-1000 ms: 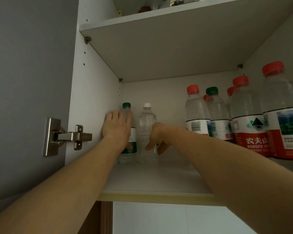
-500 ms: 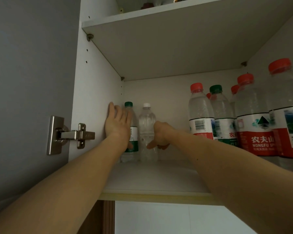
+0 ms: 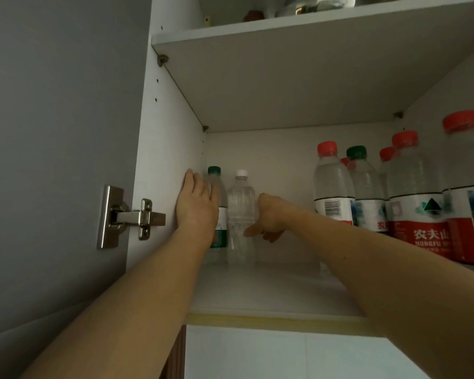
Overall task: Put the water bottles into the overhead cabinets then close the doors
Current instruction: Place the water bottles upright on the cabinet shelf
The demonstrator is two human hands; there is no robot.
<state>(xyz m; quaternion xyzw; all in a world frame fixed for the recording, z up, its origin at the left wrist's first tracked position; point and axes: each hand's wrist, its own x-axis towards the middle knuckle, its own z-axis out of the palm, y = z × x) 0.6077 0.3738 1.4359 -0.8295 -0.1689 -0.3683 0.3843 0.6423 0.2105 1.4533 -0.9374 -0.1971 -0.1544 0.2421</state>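
Observation:
Both arms reach into the open overhead cabinet, onto its lower shelf (image 3: 271,291). A green-capped bottle (image 3: 221,212) stands in the back left corner, with a white-capped clear bottle (image 3: 240,214) beside it on the right. My left hand (image 3: 197,205) lies flat with straight fingers against the green-capped bottle and the cabinet's left wall. My right hand (image 3: 268,217) hangs with loosely curled fingers just right of the white-capped bottle, its fingertips at the bottle's lower side; whether they touch it is unclear.
Several red-capped and one green-capped water bottles (image 3: 416,203) crowd the shelf's right side. A metal hinge (image 3: 129,217) joins the open grey door (image 3: 52,160) at left. An upper shelf (image 3: 312,31) holds small items.
My left hand has slid a little up and left along the green-capped bottle and wall. The right hand stays beside the white-capped bottle. The camera has shifted slightly.

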